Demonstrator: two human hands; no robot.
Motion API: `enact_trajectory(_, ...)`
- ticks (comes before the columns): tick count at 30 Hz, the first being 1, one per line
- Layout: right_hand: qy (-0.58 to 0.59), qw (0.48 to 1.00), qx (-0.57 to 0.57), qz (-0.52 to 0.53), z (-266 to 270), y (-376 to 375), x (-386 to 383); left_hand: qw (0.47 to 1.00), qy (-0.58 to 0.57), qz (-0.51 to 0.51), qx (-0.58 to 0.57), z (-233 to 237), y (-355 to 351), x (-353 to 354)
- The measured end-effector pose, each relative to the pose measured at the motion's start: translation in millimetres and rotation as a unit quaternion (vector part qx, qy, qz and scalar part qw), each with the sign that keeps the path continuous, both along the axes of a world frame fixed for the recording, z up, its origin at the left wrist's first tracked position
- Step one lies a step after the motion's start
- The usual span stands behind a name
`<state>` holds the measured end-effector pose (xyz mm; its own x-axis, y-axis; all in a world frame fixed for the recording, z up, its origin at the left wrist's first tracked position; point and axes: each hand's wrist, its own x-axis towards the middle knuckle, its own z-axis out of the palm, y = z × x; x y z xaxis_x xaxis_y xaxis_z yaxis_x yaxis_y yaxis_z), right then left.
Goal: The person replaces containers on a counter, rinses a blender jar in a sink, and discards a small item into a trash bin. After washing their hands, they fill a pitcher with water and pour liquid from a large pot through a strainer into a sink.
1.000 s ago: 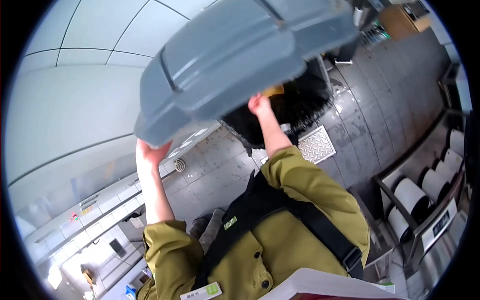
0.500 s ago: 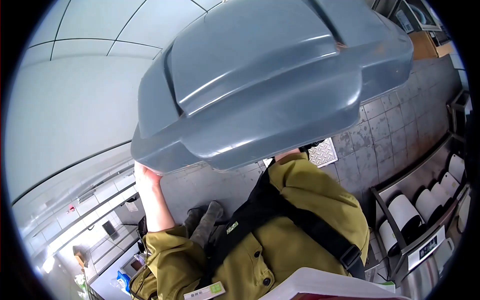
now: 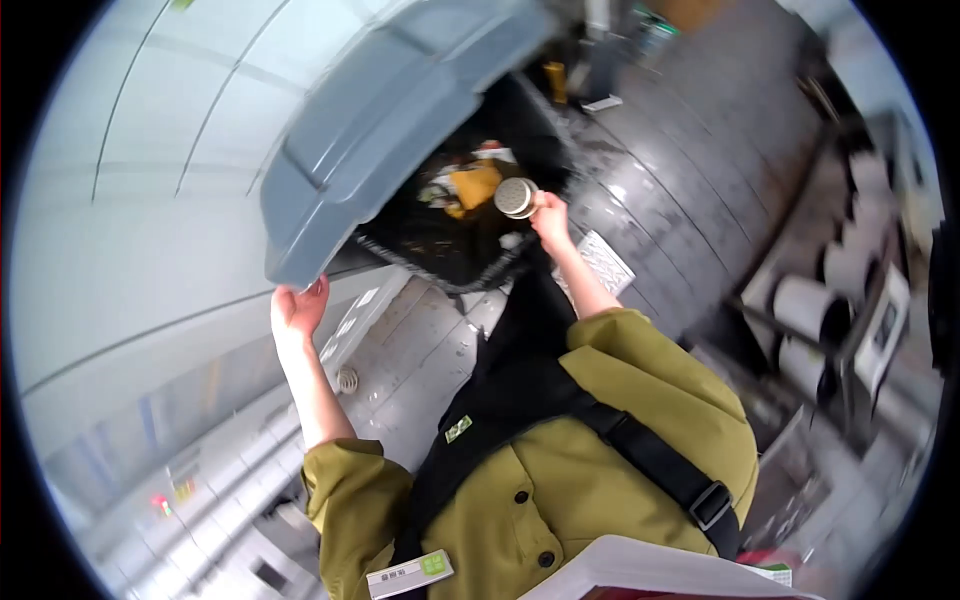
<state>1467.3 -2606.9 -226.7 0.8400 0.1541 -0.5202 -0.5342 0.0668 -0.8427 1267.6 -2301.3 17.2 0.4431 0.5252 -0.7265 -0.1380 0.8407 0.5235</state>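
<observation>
- One grey lid (image 3: 370,130), raised and tilted, sits above the left hand (image 3: 297,308), whose fingers curl on its lower corner.
- One black-lined bin (image 3: 440,268) stands open between the two hands, with rubbish inside.
- One round cup (image 3: 516,197) is clasped by the right hand (image 3: 550,215) over the bin's mouth.

Floor (image 3: 420,350): grey square tiles, wet-looking, running from near to far through the middle of the scene.
Tread plate (image 3: 610,265): patterned metal panel set in the floor, middle distance, right of centre.
Floor drain (image 3: 347,379): small round grate, left of the tread plate and nearer.
Wall (image 3: 130,200): pale panels with dark seams, filling the left side.
Rack (image 3: 850,350): metal frame on the right, blurred.
Rolls (image 3: 800,298): large white rolls lying side by side in the rack.
White sheet (image 3: 650,565): flat white edge at the near bottom right.
</observation>
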Motion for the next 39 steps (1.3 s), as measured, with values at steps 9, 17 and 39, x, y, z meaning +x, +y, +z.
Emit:
enact_trajectory(9,-0.218,0.743,-0.384,-0.502,161,-500,-253,0.854,0.175,-0.444,0.209,-235,-91,-53)
enact_trajectory(17,0.182,0.561,-0.52,-0.617,112,-730,-492,0.742,0.161,-0.649,-0.05,-340,-306,-6)
enact_trajectory(39,0.228,0.318,-0.742,-0.543,173,-1072,-592,0.292,-0.254,-0.908,0.162,-45,-1156,-97)
